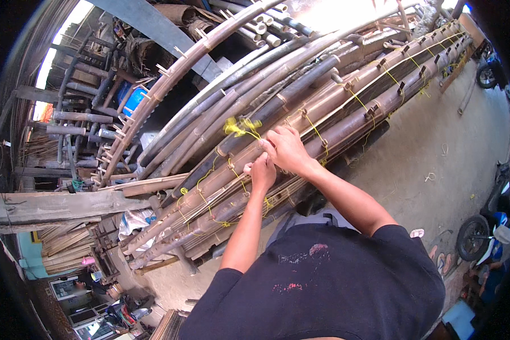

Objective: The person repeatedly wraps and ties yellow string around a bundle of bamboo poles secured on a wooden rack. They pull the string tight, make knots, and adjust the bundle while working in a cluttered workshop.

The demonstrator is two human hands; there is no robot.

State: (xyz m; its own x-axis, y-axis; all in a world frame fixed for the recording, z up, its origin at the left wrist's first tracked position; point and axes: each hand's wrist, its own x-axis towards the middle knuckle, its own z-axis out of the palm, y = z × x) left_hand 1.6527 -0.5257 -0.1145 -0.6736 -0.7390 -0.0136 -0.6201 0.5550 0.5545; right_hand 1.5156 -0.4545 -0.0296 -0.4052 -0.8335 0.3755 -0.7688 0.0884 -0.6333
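Observation:
My right hand (288, 148) is closed at the top of a long brown bamboo pole (334, 93), with yellow cord (242, 127) coming out by its fingertips in a loose, tangled bunch. Just below and left of it, my left hand (260, 171) is curled against the same bamboo. Its fingers are closed, and what they pinch is hidden. A second bamboo pole (345, 123) runs alongside, nearer to me. Yellow cord lashings (317, 124) cross between the two poles at intervals, looped around short pegs.
More bamboo poles (226, 107) lie stacked behind. A curved bamboo piece with pegs (175, 68) rises at the left. A wooden beam (56, 207) juts in at the left. Concrete floor (419, 147) spreads to the right, with a motorcycle wheel (473, 238) and sandals (442, 262).

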